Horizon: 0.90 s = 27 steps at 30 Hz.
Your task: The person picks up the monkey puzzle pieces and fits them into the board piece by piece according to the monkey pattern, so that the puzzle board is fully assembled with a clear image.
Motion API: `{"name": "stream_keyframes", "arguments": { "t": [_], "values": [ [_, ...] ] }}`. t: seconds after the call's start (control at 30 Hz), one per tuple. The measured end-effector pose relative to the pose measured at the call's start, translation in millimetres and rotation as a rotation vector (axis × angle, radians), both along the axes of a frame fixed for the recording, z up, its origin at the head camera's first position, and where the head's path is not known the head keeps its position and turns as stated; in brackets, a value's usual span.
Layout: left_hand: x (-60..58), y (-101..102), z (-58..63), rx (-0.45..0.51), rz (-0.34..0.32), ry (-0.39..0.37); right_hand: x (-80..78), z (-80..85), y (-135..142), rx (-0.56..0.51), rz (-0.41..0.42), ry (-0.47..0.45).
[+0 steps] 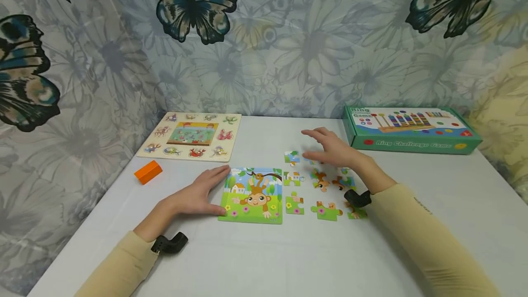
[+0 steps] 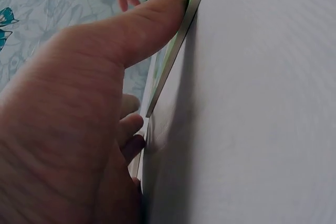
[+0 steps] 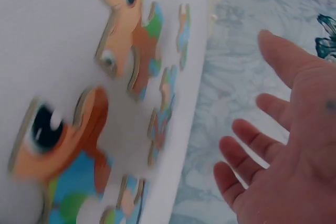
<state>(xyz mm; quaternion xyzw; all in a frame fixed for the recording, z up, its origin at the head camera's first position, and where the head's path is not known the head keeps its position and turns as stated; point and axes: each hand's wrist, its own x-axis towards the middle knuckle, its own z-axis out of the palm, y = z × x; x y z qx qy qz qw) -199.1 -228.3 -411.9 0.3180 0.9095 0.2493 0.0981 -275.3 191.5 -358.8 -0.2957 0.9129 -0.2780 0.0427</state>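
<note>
White tabletop [image 1: 255, 260]: monkey board [image 1: 255, 198] touches wide left grip [image 1: 200, 194], pieces [image 1: 292, 156] near wide right grip [image 1: 331, 148]

square monkey-picture board [image 1: 251, 198], mostly green and blue, loose jigsaw pieces [image 1: 327, 213] beside it

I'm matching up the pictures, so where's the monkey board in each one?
Head: monkey board, a bit below and left of the middle.
Left wrist: near the top middle, a thin slanting strip.
Right wrist: not in it.
Shared landmark: butterfly backdrop.
</note>
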Motion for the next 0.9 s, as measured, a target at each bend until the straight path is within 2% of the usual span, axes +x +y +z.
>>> {"name": "stream_keyframes", "arguments": {
  "t": [0.13, 0.37, 0.5, 0.73, 0.9],
  "values": [
    [0.1, 2, 0.1, -0.016, -0.023, 0.008, 0.1, -3.9, -8, 0.007, 0.013, -0.057],
    [-2.0, 4, 3.4, -0.042, -0.029, 0.013, -3.0, -7.4, -20, 0.009, 0.040, -0.083],
    [-4.7, 6, 6.9, -0.054, -0.035, 0.012, -10.7, -9.3, -25, 0.038, 0.035, -0.102],
    [-7.3, 14, 4.5, -0.056, -0.028, -0.002, -18.6, -12.9, -32, 0.092, 0.028, -0.119],
    [-7.2, 12, 3.2, -0.050, -0.025, 0.001, -21.5, -19.0, -38, 0.109, 0.010, -0.127]
  ]
}}
